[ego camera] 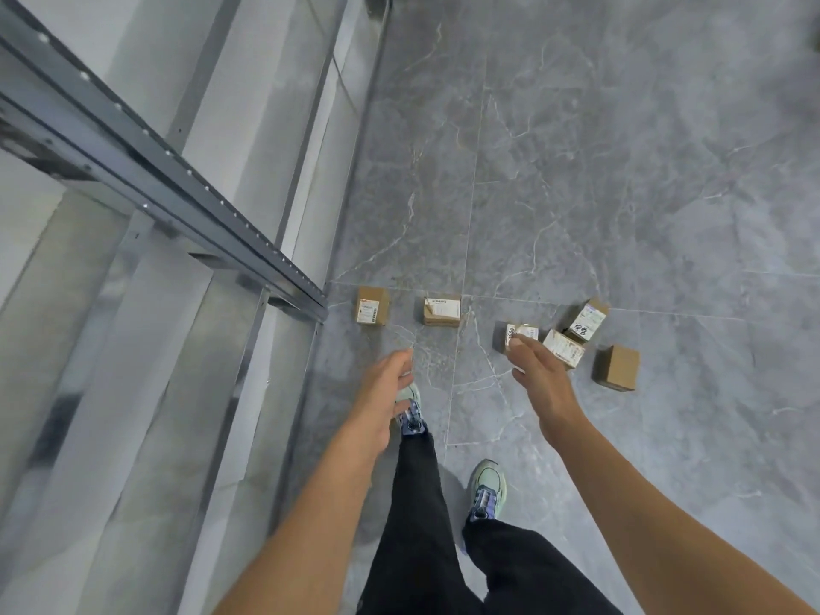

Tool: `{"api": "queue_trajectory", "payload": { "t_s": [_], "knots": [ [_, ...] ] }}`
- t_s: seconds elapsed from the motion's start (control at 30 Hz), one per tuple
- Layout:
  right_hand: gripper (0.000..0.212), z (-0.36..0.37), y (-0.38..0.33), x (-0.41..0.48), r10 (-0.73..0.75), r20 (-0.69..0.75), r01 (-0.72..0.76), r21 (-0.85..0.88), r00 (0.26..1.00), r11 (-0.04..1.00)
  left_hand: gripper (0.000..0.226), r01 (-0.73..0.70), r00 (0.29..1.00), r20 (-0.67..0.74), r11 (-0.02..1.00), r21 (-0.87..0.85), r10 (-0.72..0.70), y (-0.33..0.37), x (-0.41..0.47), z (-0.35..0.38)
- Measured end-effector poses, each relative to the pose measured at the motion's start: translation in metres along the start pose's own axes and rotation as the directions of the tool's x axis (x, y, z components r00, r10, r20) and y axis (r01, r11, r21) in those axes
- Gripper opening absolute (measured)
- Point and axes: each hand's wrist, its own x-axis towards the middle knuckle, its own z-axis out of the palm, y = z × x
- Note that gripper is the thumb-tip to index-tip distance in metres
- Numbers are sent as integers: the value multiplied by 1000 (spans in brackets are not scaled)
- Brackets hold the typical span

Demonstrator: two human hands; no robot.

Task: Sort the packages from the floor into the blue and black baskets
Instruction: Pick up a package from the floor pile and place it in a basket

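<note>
Several small brown cardboard packages lie in a row on the grey floor. The leftmost package [372,306] stands by the shelf corner, and a labelled package [442,310] lies to its right. A third package [519,334] sits just beyond my right hand's fingertips. Further right are a white-labelled package [564,347], a tilted package [586,321] and a plain brown package [617,368]. My right hand [539,370] hangs open above the floor, holding nothing. My left hand [385,383] is also open and empty. No basket is in view.
A grey metal shelving rack [186,188] with pale shelves fills the left side; its corner post ends near the leftmost package. My feet in green-and-blue shoes [486,490] stand on the marbled floor [621,170] just before the row.
</note>
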Motion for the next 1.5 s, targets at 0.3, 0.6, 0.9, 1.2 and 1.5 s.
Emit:
{"api": "queue_trajectory", "payload": {
  "t_s": [0.3, 0.6, 0.9, 1.2, 1.5],
  "knots": [
    [47, 44, -18, 137, 112, -98, -114, -13, 989, 993, 36, 123, 989, 66, 988, 96, -130, 41, 160, -5],
    [45, 89, 4, 269, 239, -161, -251, -58, 958, 966, 24, 191, 973, 83, 953, 234, -215, 61, 320, -14],
    [42, 112, 98, 429, 292, -164, -314, -126, 942, 941, 29, 268, 960, 1, 921, 283, -280, -6, 489, -2],
    [71, 118, 223, 556, 428, -163, -442, -60, 889, 895, 24, 298, 953, -57, 891, 342, -297, -113, 622, 33],
    [63, 130, 279, 617, 416, -58, -420, -136, 908, 897, 32, 247, 966, 12, 940, 235, -257, -140, 680, 53]
  ]
}}
